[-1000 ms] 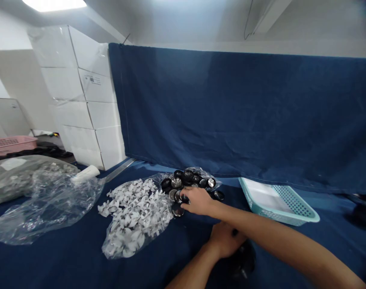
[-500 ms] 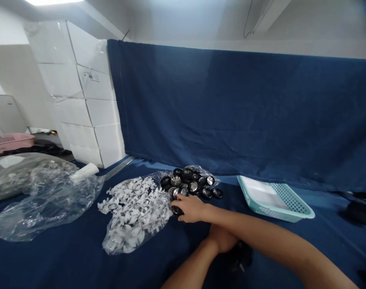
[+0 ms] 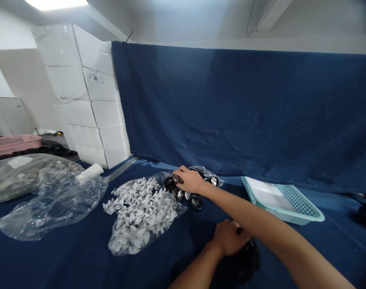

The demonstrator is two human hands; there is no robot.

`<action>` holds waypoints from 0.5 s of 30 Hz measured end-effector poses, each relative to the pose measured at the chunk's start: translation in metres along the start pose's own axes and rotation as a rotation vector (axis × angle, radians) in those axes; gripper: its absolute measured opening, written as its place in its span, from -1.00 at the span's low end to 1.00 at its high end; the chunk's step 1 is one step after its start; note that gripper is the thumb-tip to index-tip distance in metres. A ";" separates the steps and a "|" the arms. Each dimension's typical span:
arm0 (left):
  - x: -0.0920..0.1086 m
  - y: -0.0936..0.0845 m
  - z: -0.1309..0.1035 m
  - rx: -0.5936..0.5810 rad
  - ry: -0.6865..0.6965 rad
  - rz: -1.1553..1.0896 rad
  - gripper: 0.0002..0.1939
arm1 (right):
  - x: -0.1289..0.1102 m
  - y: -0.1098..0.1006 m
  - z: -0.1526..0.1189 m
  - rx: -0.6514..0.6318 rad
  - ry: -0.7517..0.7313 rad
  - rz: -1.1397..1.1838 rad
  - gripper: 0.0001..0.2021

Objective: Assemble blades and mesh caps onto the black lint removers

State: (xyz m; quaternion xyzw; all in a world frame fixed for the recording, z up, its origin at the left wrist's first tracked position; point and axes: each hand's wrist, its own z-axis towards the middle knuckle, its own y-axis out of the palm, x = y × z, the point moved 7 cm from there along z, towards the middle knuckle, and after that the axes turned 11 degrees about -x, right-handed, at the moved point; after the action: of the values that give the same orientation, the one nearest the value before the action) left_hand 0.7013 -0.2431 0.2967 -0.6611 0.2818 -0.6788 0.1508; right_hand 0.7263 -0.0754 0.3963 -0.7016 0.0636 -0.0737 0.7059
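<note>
My right hand (image 3: 189,179) reaches across to the pile of black round pieces with shiny silver faces (image 3: 187,195). Its fingers are closed around one such black round piece (image 3: 177,179) at the pile's left side. Below the right forearm, my left hand (image 3: 227,237) is curled, with a bit of something black at its fingertips; the forearm partly covers it. A blurred dark object (image 3: 247,261) lies just below that hand. Left of the pile, many small white plastic pieces (image 3: 140,208) are heaped on a clear plastic bag.
A turquoise basket (image 3: 303,218) holding white paper stands at the right. Clear plastic bags (image 3: 62,200) spread over the left side, with a white roll (image 3: 91,171) on them. White boxes (image 3: 95,112) are stacked behind, beside a blue cloth screen (image 3: 231,108).
My right hand has moved up and back over the pile, from its front edge. One black piece now lies apart at the front. The view has shifted slightly.
</note>
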 end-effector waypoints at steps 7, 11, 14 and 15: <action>-0.002 -0.001 -0.002 0.021 -0.026 0.079 -0.55 | 0.005 0.026 0.023 -0.105 -0.021 -0.058 -0.68; -0.006 0.000 0.000 0.022 -0.043 0.104 -0.51 | 0.007 0.023 0.005 -0.069 -0.019 -0.064 -0.50; -0.010 0.001 0.003 0.030 -0.055 0.107 -0.46 | 0.010 0.014 -0.018 -0.046 -0.027 -0.058 -0.51; -0.011 0.002 0.004 0.033 -0.057 0.106 -0.45 | 0.011 0.012 -0.027 -0.046 -0.024 -0.057 -0.55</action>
State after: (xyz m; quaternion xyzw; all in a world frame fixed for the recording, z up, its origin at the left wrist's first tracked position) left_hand 0.7062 -0.2393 0.2868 -0.6616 0.3006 -0.6555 0.2053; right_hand 0.7324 -0.1036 0.3846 -0.7199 0.0366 -0.0840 0.6880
